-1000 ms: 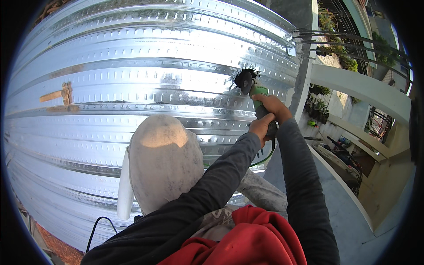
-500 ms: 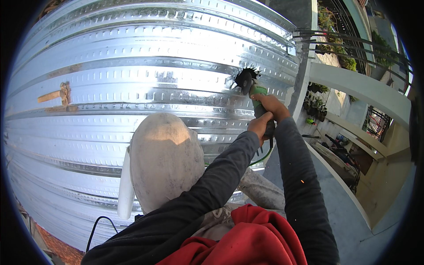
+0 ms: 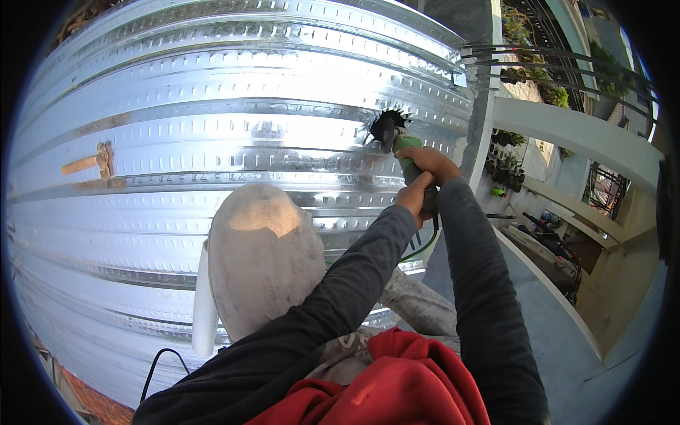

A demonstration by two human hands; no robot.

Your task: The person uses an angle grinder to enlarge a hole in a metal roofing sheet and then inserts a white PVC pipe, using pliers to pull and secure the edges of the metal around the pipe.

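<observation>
Now at close quarters with torn metal, both bare hands grasp an angle grinder (image 3: 411,170) above ribbed metal sheeting (image 3: 177,134): the right hand (image 3: 435,164) wraps its green front, while the left hand (image 3: 415,195), just behind, clasps its dark rear. Beyond the fingers, the tool's disc (image 3: 387,133) sits at a jagged hole (image 3: 390,117). Compared with half a second ago, the disc looks slightly narrower, more edge-on, and orange specks near the right sleeve (image 3: 482,269) have vanished; the two-handed hold is unchanged. That suggests a small change of angle, with work staying at this hole; whether disc meets metal cannot be told. A hammer (image 3: 88,162) lies well left of the hands; a green cord (image 3: 425,251) trails behind them.
</observation>
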